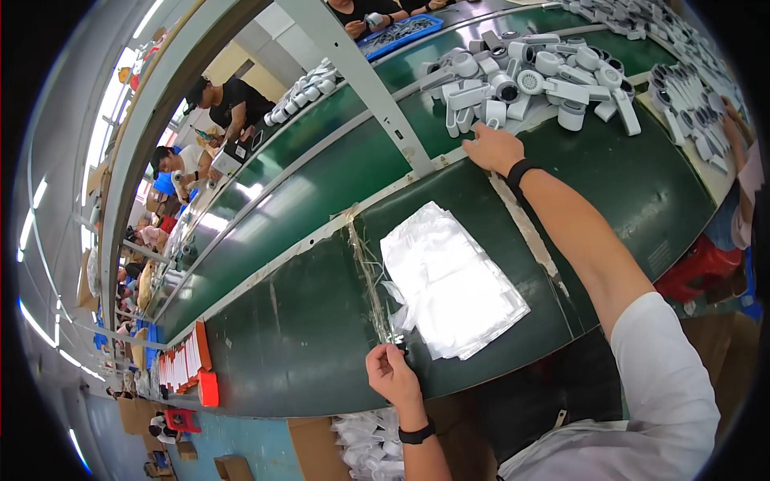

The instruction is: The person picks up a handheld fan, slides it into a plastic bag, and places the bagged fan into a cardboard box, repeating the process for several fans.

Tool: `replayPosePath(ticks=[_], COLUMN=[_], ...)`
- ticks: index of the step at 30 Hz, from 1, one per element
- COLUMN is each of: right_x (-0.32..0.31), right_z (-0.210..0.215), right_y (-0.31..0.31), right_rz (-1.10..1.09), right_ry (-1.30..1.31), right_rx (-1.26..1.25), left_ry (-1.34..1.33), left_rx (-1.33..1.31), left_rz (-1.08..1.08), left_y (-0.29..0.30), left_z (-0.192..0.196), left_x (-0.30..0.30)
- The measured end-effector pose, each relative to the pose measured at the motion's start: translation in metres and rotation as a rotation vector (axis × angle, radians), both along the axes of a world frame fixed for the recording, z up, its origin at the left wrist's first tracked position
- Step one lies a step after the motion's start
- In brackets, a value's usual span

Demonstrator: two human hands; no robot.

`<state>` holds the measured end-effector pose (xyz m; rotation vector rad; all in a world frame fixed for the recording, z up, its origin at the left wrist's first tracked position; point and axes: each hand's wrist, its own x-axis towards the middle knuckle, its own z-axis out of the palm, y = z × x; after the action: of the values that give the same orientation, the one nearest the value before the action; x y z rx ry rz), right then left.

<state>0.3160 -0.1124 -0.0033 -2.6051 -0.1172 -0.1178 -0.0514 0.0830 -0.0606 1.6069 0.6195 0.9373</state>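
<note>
My right hand (493, 150) reaches forward to the near edge of a heap of white-and-grey handheld devices (553, 76) with round heads and straight handles. Its fingers are partly spread, the tips close beside the nearest handles, and no device shows in its grip. In front of me a stack of clear plastic bags (457, 280) lies flat on the dark green bench (297, 321). By the stack's near left corner, at the bench edge, my left hand (393, 377) is closed with thumb and fingers together. Whatever it may pinch there is too small to tell.
A metal post (369, 88) rises beyond the bags, beside a green conveyor belt (281, 188). Orange-and-white boxes (184, 361) stand at the bench's left end. Below the edge, a carton holds bagged white pieces (369, 441). More devices (694, 112) lie far right; co-workers sit across the belt.
</note>
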Motion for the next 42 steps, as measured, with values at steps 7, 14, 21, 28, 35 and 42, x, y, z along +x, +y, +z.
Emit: replayPosePath(ticks=[7, 14, 21, 28, 35, 42], right_x=[-0.064, -0.214, -0.291, -0.321, -0.330, -0.336], right_z=[0.018, 0.053, 0.020, 0.004, 0.014, 0.006], right_y=[-0.034, -0.104, -0.152, -0.155, -0.142, -0.118], right_rz=[0.071, 0.320, 0.340, 0.334, 0.335, 0.335], right_ry=[0.016, 0.331, 0.465, 0.546, 0.582, 0.543], right_rx=[0.689, 1.557, 1.497, 1.464, 1.514, 1.377], left_ry=[0.037, 0.052, 0.482, 0.435, 0.180, 0.130], left_rx=[-0.001, 0.392, 1.111, 1.071, 0.976, 0.803], left_rz=[0.008, -0.033, -0.419, -0.374, -0.381, -0.339], left_y=[0.002, -0.019, -0.065, -0.057, -0.073, -0.084], left_z=[-0.002, 0.023, 0.075, 0.067, 0.078, 0.065], left_x=[-0.002, 0.003, 0.031, 0.035, 0.032, 0.031])
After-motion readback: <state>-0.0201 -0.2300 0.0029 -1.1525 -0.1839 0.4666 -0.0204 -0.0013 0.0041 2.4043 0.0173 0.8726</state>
